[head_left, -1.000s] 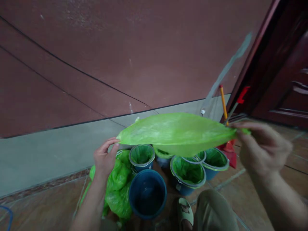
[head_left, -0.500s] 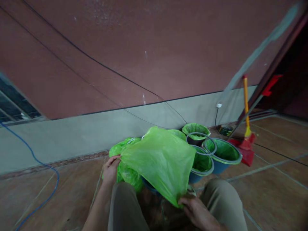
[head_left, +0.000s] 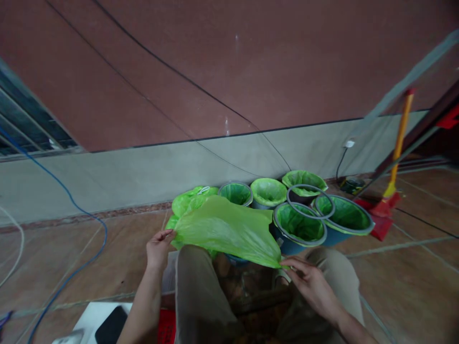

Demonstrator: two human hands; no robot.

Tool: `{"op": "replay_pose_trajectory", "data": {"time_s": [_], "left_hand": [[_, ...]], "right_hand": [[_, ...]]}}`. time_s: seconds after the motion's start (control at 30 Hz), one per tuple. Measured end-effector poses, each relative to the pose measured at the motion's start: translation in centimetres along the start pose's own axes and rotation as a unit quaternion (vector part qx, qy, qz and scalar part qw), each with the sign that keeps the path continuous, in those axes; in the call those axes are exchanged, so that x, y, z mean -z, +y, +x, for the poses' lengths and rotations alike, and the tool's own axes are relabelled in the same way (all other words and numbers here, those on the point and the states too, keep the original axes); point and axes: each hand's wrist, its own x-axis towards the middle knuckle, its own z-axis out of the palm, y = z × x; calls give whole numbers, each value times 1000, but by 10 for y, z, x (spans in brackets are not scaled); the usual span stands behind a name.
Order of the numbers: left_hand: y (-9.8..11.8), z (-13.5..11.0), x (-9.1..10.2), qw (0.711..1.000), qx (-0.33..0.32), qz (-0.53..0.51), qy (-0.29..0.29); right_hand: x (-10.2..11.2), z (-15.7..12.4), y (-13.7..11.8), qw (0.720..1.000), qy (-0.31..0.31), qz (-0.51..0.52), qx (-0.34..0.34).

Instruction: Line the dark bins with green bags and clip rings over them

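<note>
A light green plastic bag (head_left: 225, 228) is stretched between my two hands, above my knees. My left hand (head_left: 159, 246) pinches its left corner. At its lower right corner, the fingers of my right hand (head_left: 304, 274) are closed on the plastic. Beneath the bag, the rim of a blue bin (head_left: 234, 259) shows only in part. More crumpled green bags (head_left: 190, 203) lie behind its left end. Just right of the bag stands a blue bin with a green liner (head_left: 299, 244), and a loose grey ring (head_left: 292, 205) rests across its rim.
Several more lined bins (head_left: 268, 192) stand along the wall. A red broom with a yellow handle (head_left: 399, 143) leans at the right, near a small can (head_left: 352, 185). A blue hose (head_left: 103, 236) crosses the floor at left. A dark phone (head_left: 111, 326) lies on a white surface at lower left.
Both hands still hold the bag, which is now lower and flatter, uncovering bins behind it. My right hand has risen slightly in the view. The view has tilted down and shifted left.
</note>
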Motion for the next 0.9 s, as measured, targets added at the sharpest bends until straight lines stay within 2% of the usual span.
{"op": "replay_pose_trajectory", "data": {"time_s": [0.1, 0.27, 0.4, 0.5, 0.57, 0.67, 0.7, 0.77, 0.83, 0.9], "left_hand": [[6, -7, 4, 999, 35, -29, 17], [22, -36, 28, 993, 99, -60, 14], [21, -71, 55, 990, 132, -44, 13], [15, -98, 72, 992, 122, -11, 21], [13, -116, 80, 994, 107, 26, 22], [14, -141, 86, 993, 94, 63, 11], [14, -149, 87, 994, 90, 65, 8], [14, -164, 89, 995, 81, 65, 2], [10, -180, 92, 995, 71, 71, -7], [4, -195, 96, 995, 62, 81, -14]], "right_hand": [[5, -4, -7, 1000, -17, -1, -2], [1, -20, -19, 991, -121, -50, 19], [-4, -28, -7, 960, -247, -132, 0], [9, -23, -7, 938, -306, -158, -25], [23, -6, -24, 939, -319, -126, -32], [32, 35, -74, 949, -307, -66, 7], [26, 50, -94, 957, -283, -57, 34], [-1, 77, -129, 961, -256, -52, 94], [-46, 95, -152, 949, -239, -88, 185], [-97, 101, -160, 927, -238, -124, 261]]}}
